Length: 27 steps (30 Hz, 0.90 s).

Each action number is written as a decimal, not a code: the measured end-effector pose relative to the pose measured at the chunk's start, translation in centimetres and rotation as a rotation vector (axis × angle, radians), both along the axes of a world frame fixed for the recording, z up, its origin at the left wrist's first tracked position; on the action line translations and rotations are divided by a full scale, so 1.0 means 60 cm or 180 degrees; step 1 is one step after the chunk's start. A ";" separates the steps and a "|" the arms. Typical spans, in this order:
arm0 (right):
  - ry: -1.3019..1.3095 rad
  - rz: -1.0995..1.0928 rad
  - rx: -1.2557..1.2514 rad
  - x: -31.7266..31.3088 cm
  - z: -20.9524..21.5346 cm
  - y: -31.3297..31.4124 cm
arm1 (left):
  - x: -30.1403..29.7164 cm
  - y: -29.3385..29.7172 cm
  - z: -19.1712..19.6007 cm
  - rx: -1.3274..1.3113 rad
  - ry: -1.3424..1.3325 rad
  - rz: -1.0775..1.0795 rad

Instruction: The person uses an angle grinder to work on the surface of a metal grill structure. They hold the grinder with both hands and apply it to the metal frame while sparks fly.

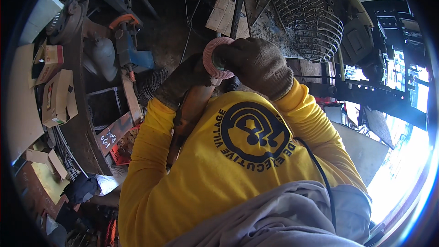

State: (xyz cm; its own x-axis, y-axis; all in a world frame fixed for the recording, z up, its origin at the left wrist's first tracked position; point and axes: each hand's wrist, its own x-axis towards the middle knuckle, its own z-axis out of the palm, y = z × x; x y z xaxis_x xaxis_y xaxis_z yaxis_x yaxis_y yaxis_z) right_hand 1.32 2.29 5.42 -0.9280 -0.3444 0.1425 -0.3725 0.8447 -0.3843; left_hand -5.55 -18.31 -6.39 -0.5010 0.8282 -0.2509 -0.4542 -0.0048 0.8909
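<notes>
Both my hands wear dark knitted work gloves and meet in front of my chest. In my left hand (186, 80) is the head end of an angle grinder (194, 105) with an orange-brown body, which slants down against my left side. A round pinkish abrasive disc (210, 58) with a ribbed rim sits at the tool's head, its face turned up. My right hand (261, 63) is closed at the disc's centre and right edge, the fingertips bent in over the middle. Whatever those fingertips grip at the hub is hidden by the glove.
A rack of bent metal rods (318, 29) lies on a dark metal surface ahead to the right. To the left stand a blue and orange tool (135, 52) and open cardboard boxes (59, 98). A black cable (324, 178) runs down my right side. A wooden piece (224, 11) lies ahead.
</notes>
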 end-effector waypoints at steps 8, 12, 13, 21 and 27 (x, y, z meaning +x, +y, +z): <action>0.0030 -0.0271 -0.0137 -0.006 0.010 0.000 | -0.003 0.005 -0.012 0.0496 -0.0243 0.0083; -0.0128 0.0096 0.0048 -0.014 0.001 0.007 | -0.007 0.004 -0.014 0.0566 -0.0176 0.0058; -0.0224 0.0013 0.0119 -0.013 0.001 0.006 | -0.008 0.007 -0.016 0.0526 -0.0113 0.0031; -0.0490 -0.0278 -0.0447 -0.017 0.012 0.015 | -0.014 0.014 -0.003 0.0429 0.0301 -0.0131; -0.0516 -0.0178 0.0255 -0.021 0.002 0.009 | -0.019 0.014 -0.007 0.0437 0.0505 -0.0219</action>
State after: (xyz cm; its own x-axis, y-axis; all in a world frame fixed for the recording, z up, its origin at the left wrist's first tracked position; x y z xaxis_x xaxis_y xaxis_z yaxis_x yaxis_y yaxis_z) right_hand 0.06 2.85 5.55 -0.9545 -0.2960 -0.0363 -0.2629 0.8926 -0.3663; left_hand -6.67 -17.47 -6.80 -0.4665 0.8828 -0.0561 -0.3118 -0.1048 0.9444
